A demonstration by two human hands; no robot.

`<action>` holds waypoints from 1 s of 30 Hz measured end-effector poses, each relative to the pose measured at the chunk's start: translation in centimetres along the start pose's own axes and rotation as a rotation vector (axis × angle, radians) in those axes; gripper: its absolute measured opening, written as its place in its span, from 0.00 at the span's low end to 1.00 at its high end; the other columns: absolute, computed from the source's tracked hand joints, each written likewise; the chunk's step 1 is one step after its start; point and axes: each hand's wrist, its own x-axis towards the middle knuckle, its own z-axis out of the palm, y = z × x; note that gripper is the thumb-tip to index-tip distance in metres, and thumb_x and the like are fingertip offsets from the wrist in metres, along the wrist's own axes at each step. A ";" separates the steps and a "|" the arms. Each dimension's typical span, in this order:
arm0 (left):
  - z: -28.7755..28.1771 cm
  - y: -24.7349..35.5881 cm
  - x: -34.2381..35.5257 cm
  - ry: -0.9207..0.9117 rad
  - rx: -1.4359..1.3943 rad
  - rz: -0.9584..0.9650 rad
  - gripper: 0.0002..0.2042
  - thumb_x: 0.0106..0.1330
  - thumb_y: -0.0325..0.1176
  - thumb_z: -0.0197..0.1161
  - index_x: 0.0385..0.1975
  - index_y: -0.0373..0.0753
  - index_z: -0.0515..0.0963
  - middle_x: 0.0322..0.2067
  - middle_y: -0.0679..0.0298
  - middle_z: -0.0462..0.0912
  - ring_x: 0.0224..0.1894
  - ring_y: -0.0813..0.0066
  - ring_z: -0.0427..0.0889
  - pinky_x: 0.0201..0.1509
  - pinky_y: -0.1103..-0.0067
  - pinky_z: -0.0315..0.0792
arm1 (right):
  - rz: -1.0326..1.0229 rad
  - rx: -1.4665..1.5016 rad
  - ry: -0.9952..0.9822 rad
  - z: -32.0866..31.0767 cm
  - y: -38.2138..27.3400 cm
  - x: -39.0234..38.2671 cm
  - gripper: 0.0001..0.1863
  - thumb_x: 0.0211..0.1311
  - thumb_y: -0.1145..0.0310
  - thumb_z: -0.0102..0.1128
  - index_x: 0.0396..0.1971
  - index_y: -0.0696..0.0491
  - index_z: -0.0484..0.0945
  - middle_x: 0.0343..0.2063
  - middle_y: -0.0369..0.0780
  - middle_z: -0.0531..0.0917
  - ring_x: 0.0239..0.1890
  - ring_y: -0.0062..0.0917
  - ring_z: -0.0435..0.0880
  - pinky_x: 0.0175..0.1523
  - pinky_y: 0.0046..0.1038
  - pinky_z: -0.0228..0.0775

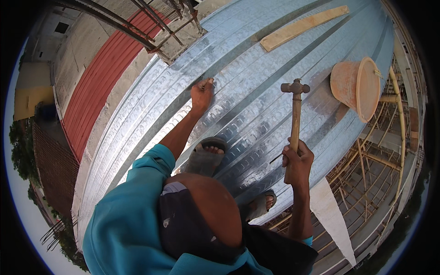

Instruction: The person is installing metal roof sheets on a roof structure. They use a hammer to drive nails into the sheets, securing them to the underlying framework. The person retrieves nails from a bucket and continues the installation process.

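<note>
My right hand [300, 162] is wrapped round the wooden handle of a hammer [295, 110], held upright with its dark metal head at the top. A thin dark rod, perhaps a nail [276, 158], sticks out from the same hand's fingers. My left hand [201, 97] is closed in a pinch just over the ribbed metal decking sheet [256, 91], and what its fingers hold, if anything, is too small to make out. Below the hands, my sandalled feet [208, 153] rest on the shiny sheet, one knee bent up close.
An orange plastic bucket [346, 85] stands on the sheet at the right. Farther off lies a wooden plank [305, 28]. Rusty rebar [151, 46] rises at the upper left. Beyond the sheet's right edge, bamboo scaffolding [362, 169] shows over a drop.
</note>
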 end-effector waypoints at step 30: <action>3.5 -0.1 2.0 0.252 0.245 0.379 0.09 0.63 0.35 0.69 0.39 0.38 0.87 0.38 0.55 0.89 0.38 0.57 0.89 0.45 0.71 0.80 | -0.655 -0.705 -0.168 10.2 6.8 8.3 0.28 0.74 0.71 0.54 0.71 0.56 0.62 0.49 0.57 0.80 0.47 0.53 0.84 0.46 0.45 0.78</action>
